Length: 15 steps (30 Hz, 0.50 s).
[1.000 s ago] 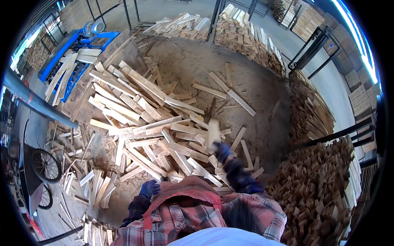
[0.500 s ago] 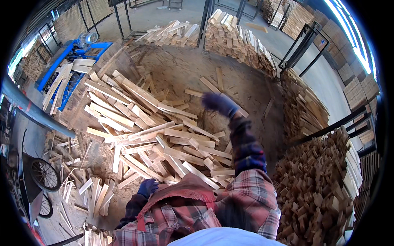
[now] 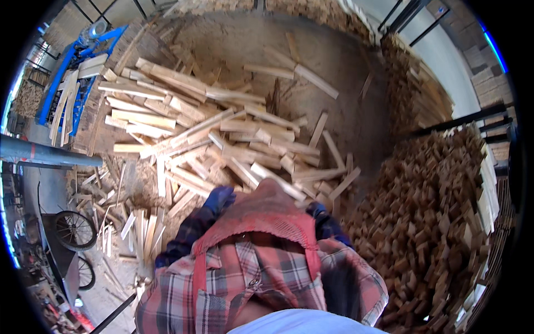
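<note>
My left hand (image 3: 221,199), in a dark blue glove, is beside the left edge of my reddish-brown apron (image 3: 256,214), next to the near side of the loose wood pile (image 3: 206,136). My right hand (image 3: 318,211), gloved too, is low at the apron's right edge and partly hidden. Blur and the apron keep the fingers of both hands from showing clearly. No board can be seen in either hand. The pile is a heap of pale, short boards lying crosswise over one another in front of me.
Densely stacked wood pieces (image 3: 423,222) rise on my right. A blue metal machine frame (image 3: 75,78) bearing boards stands far left, near a grey pipe (image 3: 50,152). A wheeled cart (image 3: 72,231) is at left. Scattered boards (image 3: 317,81) lie on the dirt floor beyond.
My right hand has come back from its reach over the far floor to beside the apron. My left hand is slightly higher in view. The head view has tilted down toward my body.
</note>
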Motion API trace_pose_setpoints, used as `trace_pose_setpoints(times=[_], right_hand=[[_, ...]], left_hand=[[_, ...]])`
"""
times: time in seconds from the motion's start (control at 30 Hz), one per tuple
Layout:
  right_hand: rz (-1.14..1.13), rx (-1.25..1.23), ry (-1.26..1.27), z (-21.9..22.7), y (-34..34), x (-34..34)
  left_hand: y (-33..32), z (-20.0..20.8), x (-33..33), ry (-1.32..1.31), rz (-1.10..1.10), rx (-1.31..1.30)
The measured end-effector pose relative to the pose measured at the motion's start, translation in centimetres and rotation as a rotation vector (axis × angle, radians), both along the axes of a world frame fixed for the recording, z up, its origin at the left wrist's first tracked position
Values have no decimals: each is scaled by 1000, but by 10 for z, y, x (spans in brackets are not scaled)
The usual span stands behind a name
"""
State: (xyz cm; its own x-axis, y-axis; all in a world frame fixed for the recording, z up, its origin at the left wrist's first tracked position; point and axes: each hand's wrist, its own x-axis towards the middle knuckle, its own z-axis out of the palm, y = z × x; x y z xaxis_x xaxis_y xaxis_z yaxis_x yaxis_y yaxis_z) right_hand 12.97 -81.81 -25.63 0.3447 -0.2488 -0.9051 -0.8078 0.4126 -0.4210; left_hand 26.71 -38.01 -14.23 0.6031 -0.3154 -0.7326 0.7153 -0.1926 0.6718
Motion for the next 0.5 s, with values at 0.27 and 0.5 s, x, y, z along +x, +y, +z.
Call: trace_pose_setpoints(times=[0.27, 0.5], right_hand=[[-572, -68, -73, 8, 62, -44], [-823, -87, 84, -30, 200, -124]], left_hand=[[-6, 27, 55, -15, -235, 91], [38, -29, 94, 51, -571, 217]])
